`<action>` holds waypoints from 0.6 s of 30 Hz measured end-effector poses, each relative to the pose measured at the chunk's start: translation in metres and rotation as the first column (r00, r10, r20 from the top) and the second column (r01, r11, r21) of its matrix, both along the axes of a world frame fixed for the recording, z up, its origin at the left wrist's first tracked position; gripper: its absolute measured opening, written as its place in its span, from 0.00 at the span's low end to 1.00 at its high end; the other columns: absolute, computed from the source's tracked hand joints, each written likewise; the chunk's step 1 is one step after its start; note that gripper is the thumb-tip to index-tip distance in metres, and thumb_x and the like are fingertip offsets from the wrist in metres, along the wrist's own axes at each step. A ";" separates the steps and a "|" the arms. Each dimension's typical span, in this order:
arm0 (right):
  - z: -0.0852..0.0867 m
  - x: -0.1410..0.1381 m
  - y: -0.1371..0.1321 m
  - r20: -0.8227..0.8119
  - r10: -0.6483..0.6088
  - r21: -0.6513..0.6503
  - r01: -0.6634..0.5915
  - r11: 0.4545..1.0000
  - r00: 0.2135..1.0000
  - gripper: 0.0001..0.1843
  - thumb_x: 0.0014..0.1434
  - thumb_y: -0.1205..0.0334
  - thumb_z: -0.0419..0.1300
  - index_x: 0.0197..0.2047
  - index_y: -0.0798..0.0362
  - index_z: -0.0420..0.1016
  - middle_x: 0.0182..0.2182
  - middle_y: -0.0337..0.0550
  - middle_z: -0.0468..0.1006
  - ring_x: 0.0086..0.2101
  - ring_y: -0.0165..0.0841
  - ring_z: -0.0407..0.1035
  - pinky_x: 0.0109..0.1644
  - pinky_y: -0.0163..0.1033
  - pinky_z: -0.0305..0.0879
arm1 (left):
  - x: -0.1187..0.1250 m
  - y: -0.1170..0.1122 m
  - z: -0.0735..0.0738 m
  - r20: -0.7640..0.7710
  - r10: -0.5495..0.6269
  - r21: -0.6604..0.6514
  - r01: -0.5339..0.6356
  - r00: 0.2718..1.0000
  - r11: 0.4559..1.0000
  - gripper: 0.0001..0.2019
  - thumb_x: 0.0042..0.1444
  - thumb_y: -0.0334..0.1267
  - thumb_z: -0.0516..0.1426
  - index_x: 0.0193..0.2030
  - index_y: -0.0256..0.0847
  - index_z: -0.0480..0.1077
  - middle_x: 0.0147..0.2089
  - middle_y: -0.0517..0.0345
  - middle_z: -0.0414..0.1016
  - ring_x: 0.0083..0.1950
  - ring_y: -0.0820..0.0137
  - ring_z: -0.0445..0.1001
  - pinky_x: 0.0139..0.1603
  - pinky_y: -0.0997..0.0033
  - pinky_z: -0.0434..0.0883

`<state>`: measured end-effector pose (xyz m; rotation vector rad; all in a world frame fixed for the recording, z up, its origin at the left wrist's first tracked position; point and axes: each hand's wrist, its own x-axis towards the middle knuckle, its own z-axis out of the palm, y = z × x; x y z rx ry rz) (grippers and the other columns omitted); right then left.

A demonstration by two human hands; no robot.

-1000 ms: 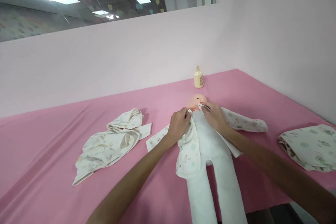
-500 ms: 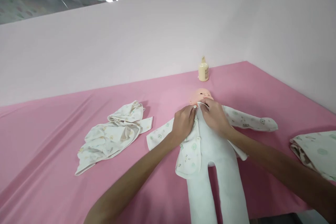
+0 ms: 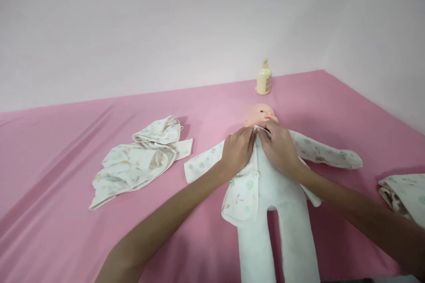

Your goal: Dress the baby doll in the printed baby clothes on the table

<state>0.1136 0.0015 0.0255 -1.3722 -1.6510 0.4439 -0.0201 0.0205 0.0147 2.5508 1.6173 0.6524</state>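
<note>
A baby doll (image 3: 288,230) with a white cloth body lies on its back, its head (image 3: 259,115) toward the wall. It wears a white printed baby jacket (image 3: 241,199), both sleeves on its arms and the front open over the chest. Just below the doll's chin my left hand (image 3: 238,150) pinches one front edge of the jacket near the collar. My right hand (image 3: 279,148) grips the opposite collar edge, fingertips almost touching the left ones. Fingers hide the top fastening; a small button shows lower on the left-hand front.
A pump bottle (image 3: 264,82) of pale yellow stands behind the doll's head. Crumpled printed baby clothes (image 3: 136,163) lie to the left. Folded printed cloth (image 3: 407,194) sits at the right edge. Pink cloth (image 3: 59,154) covers the table, with white walls behind and right.
My two hands have come closer together at the collar, drawing the jacket edges toward each other. The camera view has tipped down slightly.
</note>
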 end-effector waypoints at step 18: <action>-0.005 -0.004 -0.005 0.111 0.028 0.135 -0.043 0.990 0.993 0.10 0.61 0.70 0.51 0.31 0.51 0.70 0.38 0.43 0.76 0.40 0.36 0.69 0.45 0.43 0.63 | 0.000 0.002 -0.003 0.183 0.019 -0.053 -0.010 0.983 0.999 0.14 0.63 0.35 0.45 0.25 0.40 0.56 0.25 0.59 0.66 0.26 0.74 0.59 0.28 0.71 0.52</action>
